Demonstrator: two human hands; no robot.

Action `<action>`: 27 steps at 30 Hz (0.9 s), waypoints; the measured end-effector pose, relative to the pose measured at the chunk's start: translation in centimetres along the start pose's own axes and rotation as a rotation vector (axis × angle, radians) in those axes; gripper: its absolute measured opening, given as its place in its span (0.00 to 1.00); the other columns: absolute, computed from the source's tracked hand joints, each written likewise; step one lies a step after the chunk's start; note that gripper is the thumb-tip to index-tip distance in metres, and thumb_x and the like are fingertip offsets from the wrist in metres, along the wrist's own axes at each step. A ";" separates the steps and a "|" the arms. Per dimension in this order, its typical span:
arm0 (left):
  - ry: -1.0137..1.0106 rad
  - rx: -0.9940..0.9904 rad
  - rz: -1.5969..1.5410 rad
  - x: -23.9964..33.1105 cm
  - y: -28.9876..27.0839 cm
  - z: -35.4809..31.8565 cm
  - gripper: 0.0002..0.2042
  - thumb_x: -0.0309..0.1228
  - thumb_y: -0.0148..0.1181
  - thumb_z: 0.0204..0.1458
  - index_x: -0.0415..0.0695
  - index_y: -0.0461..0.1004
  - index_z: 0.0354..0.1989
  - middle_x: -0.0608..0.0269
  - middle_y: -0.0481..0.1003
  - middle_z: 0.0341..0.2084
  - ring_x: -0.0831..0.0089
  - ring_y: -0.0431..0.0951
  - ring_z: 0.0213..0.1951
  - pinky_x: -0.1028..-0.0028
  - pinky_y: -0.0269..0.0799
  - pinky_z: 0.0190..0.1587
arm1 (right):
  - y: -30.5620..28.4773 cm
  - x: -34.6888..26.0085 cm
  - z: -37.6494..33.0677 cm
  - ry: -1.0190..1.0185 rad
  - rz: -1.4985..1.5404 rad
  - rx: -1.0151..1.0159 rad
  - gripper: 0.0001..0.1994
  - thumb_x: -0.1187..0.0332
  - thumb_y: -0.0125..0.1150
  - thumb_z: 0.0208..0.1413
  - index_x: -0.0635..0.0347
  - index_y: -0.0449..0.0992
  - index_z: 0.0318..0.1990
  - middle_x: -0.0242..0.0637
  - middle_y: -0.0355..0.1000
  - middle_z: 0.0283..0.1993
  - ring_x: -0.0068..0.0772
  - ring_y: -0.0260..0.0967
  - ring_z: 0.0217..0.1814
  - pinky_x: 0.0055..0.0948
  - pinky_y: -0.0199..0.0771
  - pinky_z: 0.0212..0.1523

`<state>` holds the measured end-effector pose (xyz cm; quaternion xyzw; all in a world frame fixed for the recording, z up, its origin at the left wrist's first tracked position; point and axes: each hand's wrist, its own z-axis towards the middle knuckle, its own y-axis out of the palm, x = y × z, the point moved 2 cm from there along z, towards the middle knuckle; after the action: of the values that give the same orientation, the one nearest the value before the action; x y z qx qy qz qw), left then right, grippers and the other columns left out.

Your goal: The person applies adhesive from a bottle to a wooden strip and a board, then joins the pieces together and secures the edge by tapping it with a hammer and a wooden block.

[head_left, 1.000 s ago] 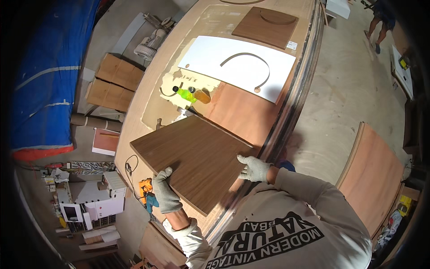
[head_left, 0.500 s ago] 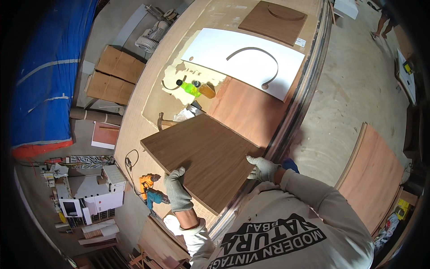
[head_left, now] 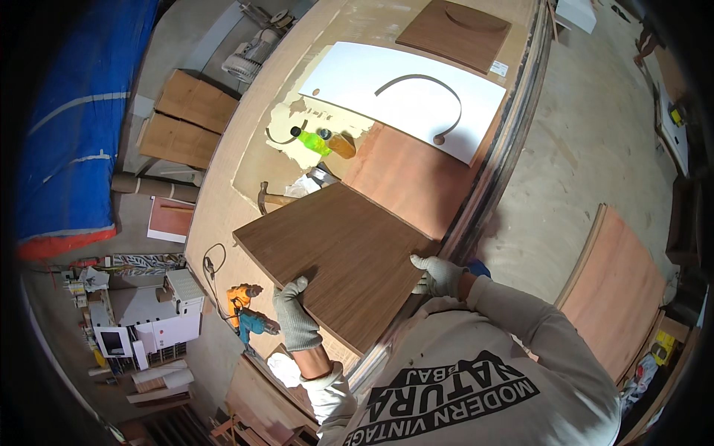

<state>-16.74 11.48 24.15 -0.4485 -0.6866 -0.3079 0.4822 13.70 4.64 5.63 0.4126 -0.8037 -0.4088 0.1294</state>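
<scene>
A brown wood-grain panel (head_left: 342, 260) is held flat over the near end of the workbench (head_left: 212, 178). My left hand (head_left: 297, 316), in a grey knit glove, grips its near left edge with the thumb on top. On the right edge my gloved right hand (head_left: 440, 276) holds it the same way, its fingers partly hidden below. Beyond the panel's far left side lies a claw hammer (head_left: 274, 198), partly covered. An orange power drill (head_left: 242, 297) and a teal power drill (head_left: 256, 325) rest left of my left hand.
Farther along the bench are a green bottle (head_left: 311, 141), an amber bottle (head_left: 341, 146), a white panel (head_left: 349, 78) with a curved strip (head_left: 428, 80), and another brown panel (head_left: 446, 37). Cardboard boxes (head_left: 186, 123) stand left; a reddish board (head_left: 613, 290) leans at right. A person's leg (head_left: 647, 44) shows far right.
My grip on the brown panel stays the same. The view has shifted slightly, and the person at the far right has moved.
</scene>
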 end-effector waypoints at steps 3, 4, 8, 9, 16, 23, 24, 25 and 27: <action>0.018 -0.027 -0.036 0.2 0.6 0.0 0.26 0.13 0.60 0.46 0.32 0.73 0.58 0.51 0.82 0.45 0.59 0.84 0.44 0.65 0.82 0.53 | 0.2 -0.3 0.3 -0.032 0.002 0.029 0.24 0.55 0.57 0.72 0.52 0.63 0.69 0.39 0.68 0.67 0.42 0.69 0.69 0.49 0.75 0.67; -0.002 -0.061 -0.065 0.0 0.6 -0.2 0.21 0.16 0.61 0.47 0.30 0.76 0.53 0.49 0.82 0.44 0.58 0.84 0.45 0.64 0.81 0.54 | 0.7 -0.3 0.1 -0.038 -0.007 0.049 0.23 0.55 0.57 0.72 0.52 0.64 0.68 0.39 0.69 0.66 0.42 0.69 0.69 0.49 0.75 0.67; -0.062 -0.089 -0.121 0.8 0.3 -1.9 0.15 0.21 0.62 0.49 0.25 0.80 0.45 0.46 0.84 0.43 0.57 0.83 0.47 0.63 0.78 0.57 | -0.1 0.5 0.1 0.062 0.036 -0.093 0.17 0.56 0.53 0.74 0.55 0.69 0.62 0.39 0.73 0.58 0.37 0.72 0.64 0.41 0.77 0.61; -0.094 -0.163 -0.209 -0.1 -0.4 -1.5 0.16 0.20 0.61 0.50 0.27 0.79 0.48 0.47 0.83 0.42 0.59 0.84 0.46 0.64 0.79 0.55 | -2.1 0.8 1.2 0.061 -0.059 -0.172 0.17 0.56 0.51 0.75 0.56 0.69 0.62 0.39 0.73 0.57 0.36 0.72 0.62 0.39 0.77 0.60; 0.091 -0.155 -0.289 -1.0 -0.5 -1.4 0.23 0.19 0.61 0.51 0.30 0.71 0.58 0.54 0.80 0.46 0.68 0.80 0.46 0.70 0.77 0.51 | 4.9 -0.3 -1.9 -0.293 -0.782 -0.162 0.16 0.67 0.52 0.73 0.65 0.68 0.62 0.41 0.75 0.56 0.35 0.72 0.60 0.37 0.76 0.59; 0.243 -0.228 -0.461 -1.3 0.5 -1.6 0.34 0.22 0.58 0.49 0.36 0.62 0.70 0.49 0.77 0.53 0.57 0.78 0.53 0.66 0.73 0.58 | -4.9 -3.0 3.6 -0.232 -1.235 -0.210 0.21 0.66 0.52 0.70 0.68 0.67 0.65 0.43 0.72 0.64 0.37 0.66 0.68 0.36 0.67 0.70; 0.348 -0.213 -0.427 -1.8 1.3 -1.0 0.37 0.22 0.57 0.49 0.37 0.58 0.73 0.47 0.77 0.55 0.53 0.78 0.55 0.64 0.72 0.60 | -3.9 -3.0 2.5 -0.150 -1.006 -0.243 0.20 0.63 0.48 0.73 0.67 0.68 0.64 0.41 0.74 0.59 0.34 0.69 0.63 0.36 0.69 0.68; 0.288 -0.139 -0.251 -1.7 2.7 -1.0 0.40 0.24 0.59 0.50 0.37 0.54 0.75 0.43 0.75 0.57 0.52 0.77 0.57 0.63 0.71 0.61 | -3.7 -2.8 2.2 -0.137 -0.951 -0.205 0.21 0.62 0.48 0.73 0.67 0.67 0.65 0.42 0.74 0.59 0.37 0.70 0.63 0.38 0.69 0.67; 0.164 -0.016 0.102 -0.4 5.8 -2.3 0.45 0.27 0.62 0.51 0.36 0.46 0.78 0.35 0.71 0.63 0.51 0.75 0.62 0.62 0.69 0.64 | -3.3 -2.2 2.1 -0.103 -0.845 -0.138 0.22 0.61 0.47 0.73 0.67 0.67 0.65 0.45 0.75 0.58 0.41 0.72 0.61 0.43 0.70 0.65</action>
<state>-10.53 11.70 24.55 -0.4600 -0.6187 -0.3240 0.5483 15.77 6.43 2.11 0.6749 -0.5402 -0.4989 -0.0622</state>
